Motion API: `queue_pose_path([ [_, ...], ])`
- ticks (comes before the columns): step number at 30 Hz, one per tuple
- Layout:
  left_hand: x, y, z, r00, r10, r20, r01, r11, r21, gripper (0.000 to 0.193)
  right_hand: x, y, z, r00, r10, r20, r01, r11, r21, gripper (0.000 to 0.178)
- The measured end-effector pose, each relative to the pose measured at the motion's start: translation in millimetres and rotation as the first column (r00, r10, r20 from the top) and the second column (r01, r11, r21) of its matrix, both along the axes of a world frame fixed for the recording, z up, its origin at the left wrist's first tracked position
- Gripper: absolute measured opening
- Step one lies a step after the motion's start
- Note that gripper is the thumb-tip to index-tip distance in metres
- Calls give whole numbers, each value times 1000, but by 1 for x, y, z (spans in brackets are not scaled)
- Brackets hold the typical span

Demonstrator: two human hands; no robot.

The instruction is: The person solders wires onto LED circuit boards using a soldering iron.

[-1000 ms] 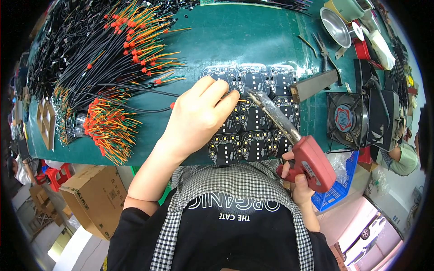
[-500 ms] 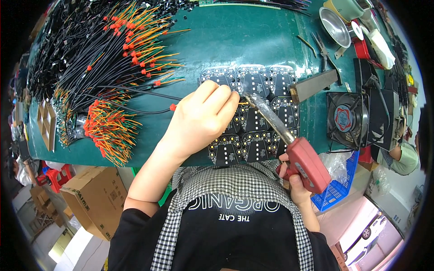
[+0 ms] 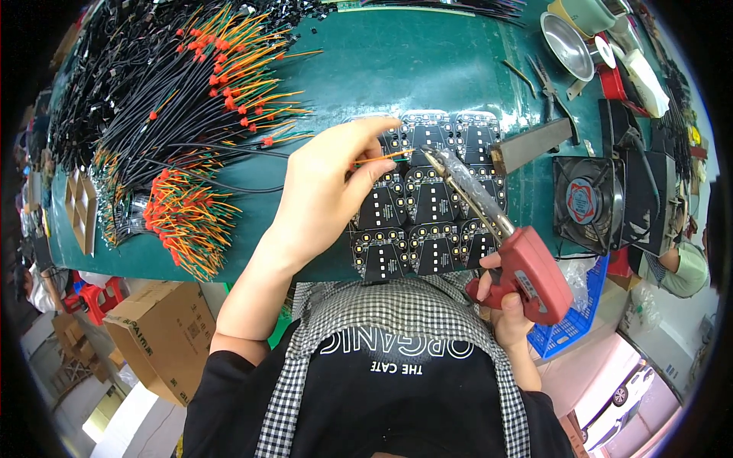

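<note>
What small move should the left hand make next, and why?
Probably pinch the orange wire with the left hand's thumb and index finger: they stand apart, with the wire showing between them, and its end points toward the tip of the red soldering gun held in the right hand.

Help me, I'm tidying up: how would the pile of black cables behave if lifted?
The black cable pile would likely flop, since its thin strands curve where they lie. It may tangle, as many strands cross. The orange wire ends probably bend easily, being thin and splayed.
</note>
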State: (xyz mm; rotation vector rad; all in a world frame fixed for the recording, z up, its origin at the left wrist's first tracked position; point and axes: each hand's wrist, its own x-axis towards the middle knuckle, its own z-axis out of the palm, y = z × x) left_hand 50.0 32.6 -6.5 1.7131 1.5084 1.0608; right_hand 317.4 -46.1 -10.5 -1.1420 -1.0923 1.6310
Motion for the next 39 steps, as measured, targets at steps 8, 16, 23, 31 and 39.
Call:
queue_pose_path([
  [8,5,2,-7,959,121,-256,-36,949,314,12,-5,3,3,996,-28,88,28,1000,-4,72],
  [16,6,2,-7,940,69,-334,-8,984,181,10,-7,5,5,996,35,83,-34,999,-10,60],
  [23,8,5,-8,940,101,-326,-24,972,232,10,-5,5,0,990,-11,142,11,1000,-2,62],
  [31,7,5,-10,938,80,-337,-10,979,206,13,5,4,-10,987,22,158,-26,999,29,76],
  [39,5,3,-8,931,74,-359,-11,984,175,11,-8,3,6,978,-28,205,34,999,-28,78],
])
